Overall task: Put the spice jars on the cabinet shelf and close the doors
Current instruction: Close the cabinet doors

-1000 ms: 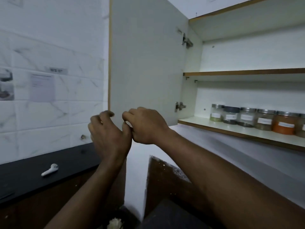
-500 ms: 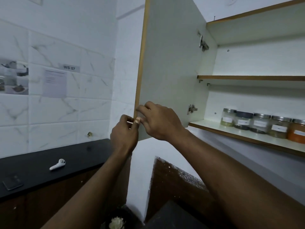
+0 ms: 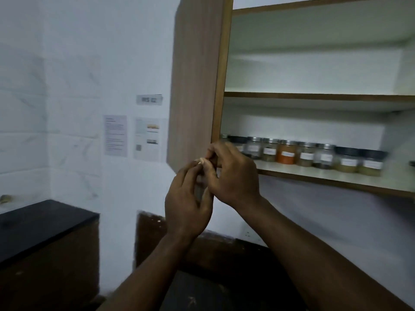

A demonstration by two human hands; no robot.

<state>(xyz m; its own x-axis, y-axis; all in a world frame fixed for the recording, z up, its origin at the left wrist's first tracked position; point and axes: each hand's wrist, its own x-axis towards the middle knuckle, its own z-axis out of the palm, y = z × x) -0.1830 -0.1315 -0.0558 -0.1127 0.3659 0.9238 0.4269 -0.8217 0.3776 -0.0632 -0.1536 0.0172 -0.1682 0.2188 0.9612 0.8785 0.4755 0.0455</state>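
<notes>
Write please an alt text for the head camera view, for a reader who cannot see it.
Two bare hands, the left hand and the right hand, meet at the lower edge of a wood-grain cabinet door that is partly swung shut. Behind it, a row of labelled spice jars stands on the lower shelf; the shelf above is bare.

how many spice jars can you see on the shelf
9 clearly, in one row on the lower shelf, from the black-lidded jar by the door to the rightmost jar. Another may hide behind the door edge.
</notes>
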